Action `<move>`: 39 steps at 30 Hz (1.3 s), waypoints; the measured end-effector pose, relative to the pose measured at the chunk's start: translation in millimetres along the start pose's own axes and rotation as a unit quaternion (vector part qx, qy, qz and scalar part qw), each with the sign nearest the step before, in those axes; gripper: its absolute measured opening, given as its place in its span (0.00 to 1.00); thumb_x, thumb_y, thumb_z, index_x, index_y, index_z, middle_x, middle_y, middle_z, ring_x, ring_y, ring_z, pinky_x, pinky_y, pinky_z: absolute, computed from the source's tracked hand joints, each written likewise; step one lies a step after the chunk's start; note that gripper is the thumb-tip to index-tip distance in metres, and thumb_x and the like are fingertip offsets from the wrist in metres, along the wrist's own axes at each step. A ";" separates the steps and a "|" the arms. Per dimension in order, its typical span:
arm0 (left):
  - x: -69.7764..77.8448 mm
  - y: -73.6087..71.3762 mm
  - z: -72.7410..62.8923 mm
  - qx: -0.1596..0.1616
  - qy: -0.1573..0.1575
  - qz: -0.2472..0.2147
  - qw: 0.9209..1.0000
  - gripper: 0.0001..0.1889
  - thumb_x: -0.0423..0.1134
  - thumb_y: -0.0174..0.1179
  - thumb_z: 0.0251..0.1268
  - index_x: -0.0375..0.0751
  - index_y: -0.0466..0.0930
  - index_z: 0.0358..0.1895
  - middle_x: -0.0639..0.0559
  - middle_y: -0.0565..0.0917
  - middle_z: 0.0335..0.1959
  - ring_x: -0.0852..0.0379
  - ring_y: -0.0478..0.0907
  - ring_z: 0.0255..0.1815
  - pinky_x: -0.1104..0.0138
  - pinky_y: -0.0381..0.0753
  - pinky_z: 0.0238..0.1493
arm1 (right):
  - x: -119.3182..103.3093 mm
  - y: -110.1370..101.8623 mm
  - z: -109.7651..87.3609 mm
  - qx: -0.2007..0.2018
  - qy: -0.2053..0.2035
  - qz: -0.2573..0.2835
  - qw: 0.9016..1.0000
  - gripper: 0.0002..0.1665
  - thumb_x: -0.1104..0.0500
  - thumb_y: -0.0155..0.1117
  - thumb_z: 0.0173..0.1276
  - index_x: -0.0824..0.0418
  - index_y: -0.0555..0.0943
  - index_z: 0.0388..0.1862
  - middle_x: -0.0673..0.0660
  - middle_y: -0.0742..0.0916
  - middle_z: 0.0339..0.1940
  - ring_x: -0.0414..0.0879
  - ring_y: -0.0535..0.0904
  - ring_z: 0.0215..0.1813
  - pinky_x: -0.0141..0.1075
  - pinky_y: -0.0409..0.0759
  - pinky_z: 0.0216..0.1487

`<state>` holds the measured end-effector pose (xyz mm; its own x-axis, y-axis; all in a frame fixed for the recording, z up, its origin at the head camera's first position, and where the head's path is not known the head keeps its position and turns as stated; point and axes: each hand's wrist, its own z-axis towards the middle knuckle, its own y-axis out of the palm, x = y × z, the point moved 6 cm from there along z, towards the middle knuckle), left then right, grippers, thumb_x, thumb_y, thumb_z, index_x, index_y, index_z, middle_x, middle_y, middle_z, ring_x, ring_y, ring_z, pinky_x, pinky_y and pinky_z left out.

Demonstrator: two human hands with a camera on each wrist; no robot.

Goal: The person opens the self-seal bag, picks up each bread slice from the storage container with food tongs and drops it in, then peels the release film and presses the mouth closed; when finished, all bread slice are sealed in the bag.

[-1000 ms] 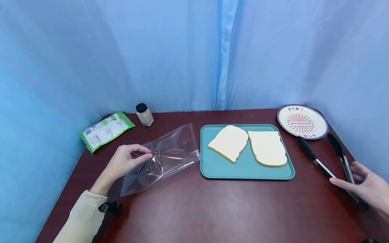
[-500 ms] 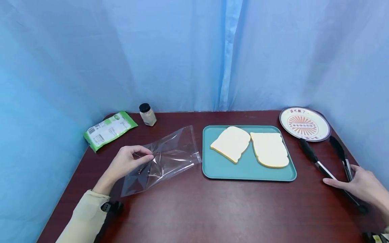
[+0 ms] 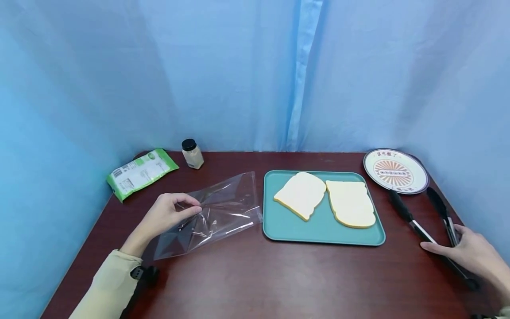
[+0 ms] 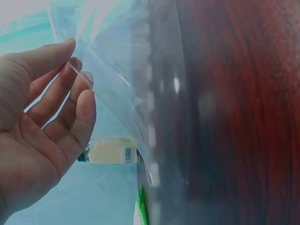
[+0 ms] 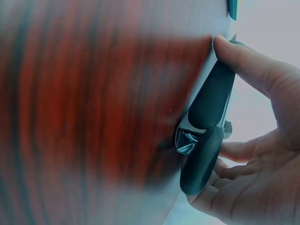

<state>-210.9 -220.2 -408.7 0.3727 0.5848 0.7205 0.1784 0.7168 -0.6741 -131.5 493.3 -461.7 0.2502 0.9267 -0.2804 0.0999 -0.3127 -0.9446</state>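
Observation:
My left hand (image 3: 165, 215) pinches a clear plastic bag (image 3: 233, 208) between thumb and fingertips, left of the tray. In the left wrist view the bag (image 4: 117, 79) hangs from the thumb and fingers, its film see-through. At the right side of the table, my right hand (image 3: 472, 253) grips tongs (image 3: 424, 232) with black tips and metal arms, which are spread apart. The right wrist view shows the black handles of the tongs (image 5: 213, 96) between thumb and fingers. Two white bread slices (image 3: 301, 195) with yellow-brown crusts lie side by side on a teal tray (image 3: 295, 231).
A patterned plate (image 3: 395, 172) lies at the back right, just beyond the tips of the tongs. At the back left are a green and white packet (image 3: 142, 173) and a small black-lidded jar (image 3: 193, 155). Blue curtains (image 3: 223, 79) enclose the table.
My right hand has shifted slightly left along the tongs, its thumb against one arm. The left hand stays on the bag. The head view has tilted a little.

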 end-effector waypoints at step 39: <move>1.2 3.5 -2.0 -0.014 -0.013 -0.017 1.000 0.06 0.40 0.72 0.64 0.49 0.90 0.43 0.60 0.88 0.36 0.58 0.82 0.33 0.66 0.84 0.37 | -7.4 -28.8 -19.5 0.065 0.042 0.030 0.997 0.70 0.34 0.75 0.58 0.88 0.53 0.70 0.77 0.78 0.34 0.60 0.76 0.30 0.47 0.76 0.25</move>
<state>-208.0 -217.8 -410.5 0.3431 0.5707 0.7461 0.2153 0.7254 -0.6538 -117.4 491.4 -429.1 0.3317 0.8848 -0.3272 -0.0426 -0.3324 -0.9422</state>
